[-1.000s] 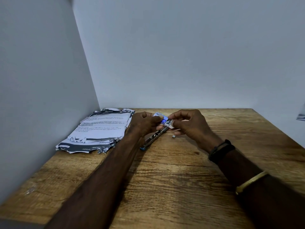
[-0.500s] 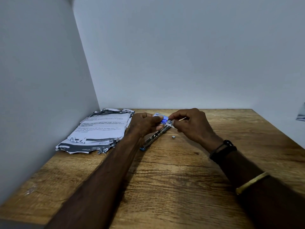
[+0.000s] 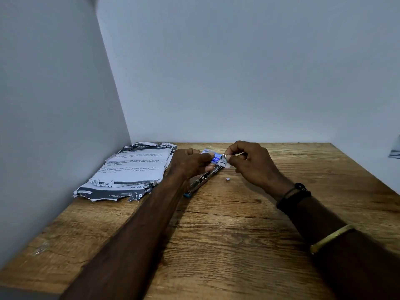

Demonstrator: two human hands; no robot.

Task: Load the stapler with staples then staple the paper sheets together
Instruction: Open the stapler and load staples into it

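Wooden worktop (image 3: 216,245) carried the open stapler (image 3: 202,179) – laid flat, likely for loading. Left hand (image 3: 190,162) gripped the blue box (image 3: 213,158) over it; right hand (image 3: 251,161) pinched its flap, probably drawing staples out. Loose staples (image 3: 227,179) lay beside it, papers (image 3: 132,169) left – unstapled.

top sheet, near dark band: the paper sheets (image 3: 132,169) carry "Keyboard", printed upside down to the viewer
lower torn edge: "STUDY", also upside down
body text on the sheets: several lines, too small and blurred to read
staple box (image 3: 213,157): blue print, not legible
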